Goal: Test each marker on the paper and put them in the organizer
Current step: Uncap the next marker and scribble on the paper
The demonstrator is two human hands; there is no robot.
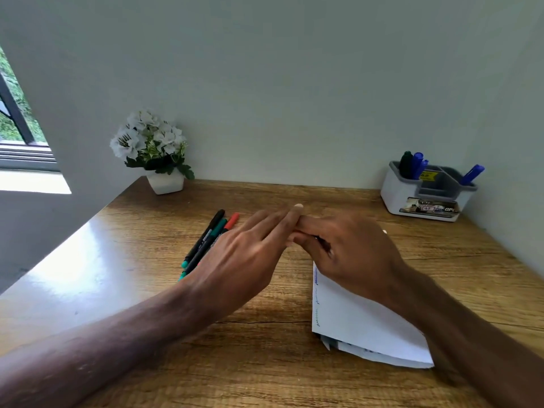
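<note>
While your left hand [235,254] and right hand [350,248] meet fingertip to fingertip, grip unclear, capped markers [212,234] lie beside the white paper [353,322].

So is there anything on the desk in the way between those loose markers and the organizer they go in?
Only the person's own hands. The loose markers lie left of centre, the organizer stands at the far right corner, and the left hand and right hand meet between them. The paper lies nearer, off that line.

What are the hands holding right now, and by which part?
Something small and dark shows between the right hand's fingers, where the left hand's fingertips meet them; what it is cannot be told.
</note>
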